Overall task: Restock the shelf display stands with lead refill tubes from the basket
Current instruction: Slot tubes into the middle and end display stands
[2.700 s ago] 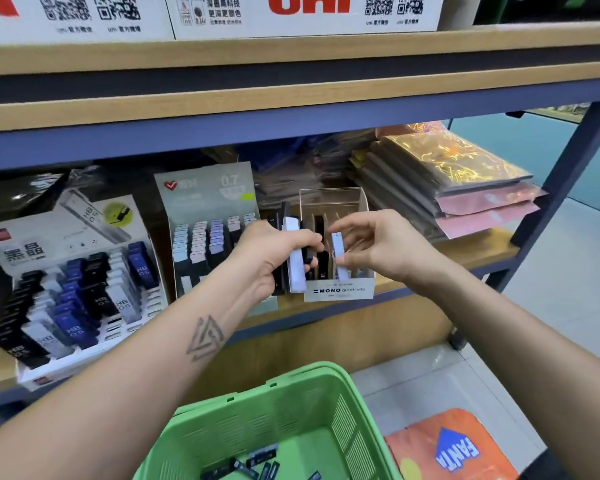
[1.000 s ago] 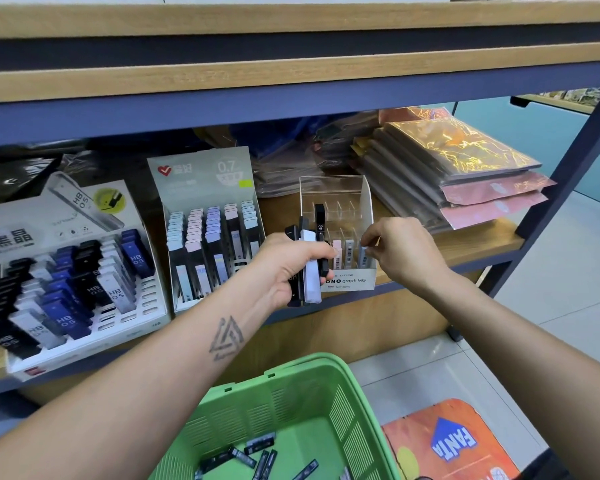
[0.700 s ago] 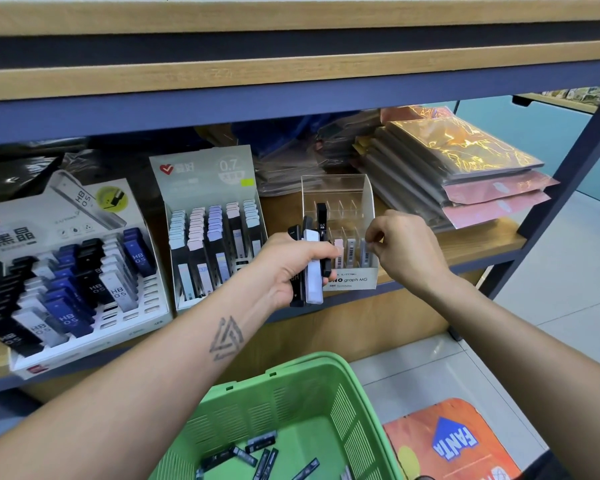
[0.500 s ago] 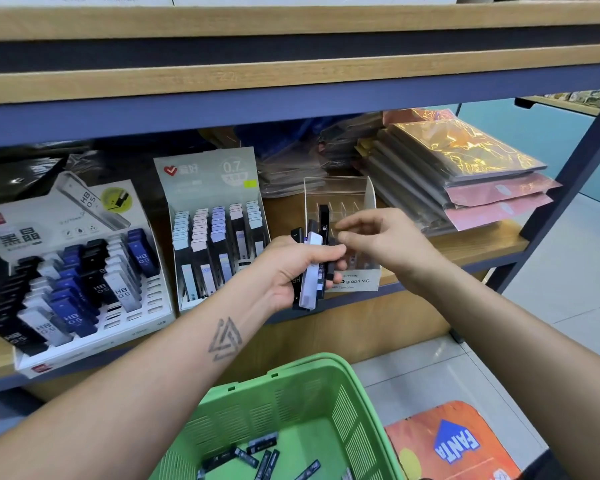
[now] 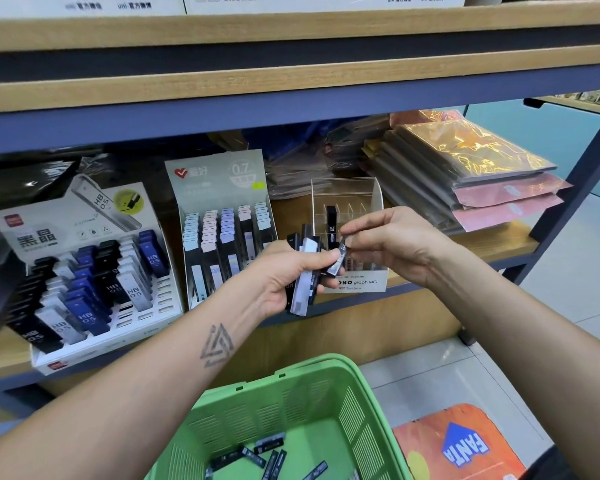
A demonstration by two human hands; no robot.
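Where hands cover the stand: the front slots of the clear acrylic Mono graph stand [image 5: 347,192] are hidden, so their contents cannot be told; one black tube [image 5: 332,220] stands upright in a rear slot.
Cut off: the green basket [image 5: 352,407] runs off the bottom edge, with loose lead refill tubes [image 5: 269,441] lying flat on its floor.
Hard to make out: the count of tubes in the left fist; the print on the pinched tube is blurred.
Left hand [image 5: 284,275]: fingers curled round a bunch of tubes [image 5: 302,282], black and pale grey, held roughly upright just in front of the acrylic stand.
Right hand [image 5: 392,244]: thumb and fingertips pinch a single tube [image 5: 338,261] by its upper end, tilted, its lower end touching the bunch.
Task's thing against hands: the single tube lies between both hands, before the stand's front label.
Neighbours: a 0.7 cardboard display [image 5: 222,216] just left of the hands; an HB 0.5 display [image 5: 94,271] further left.
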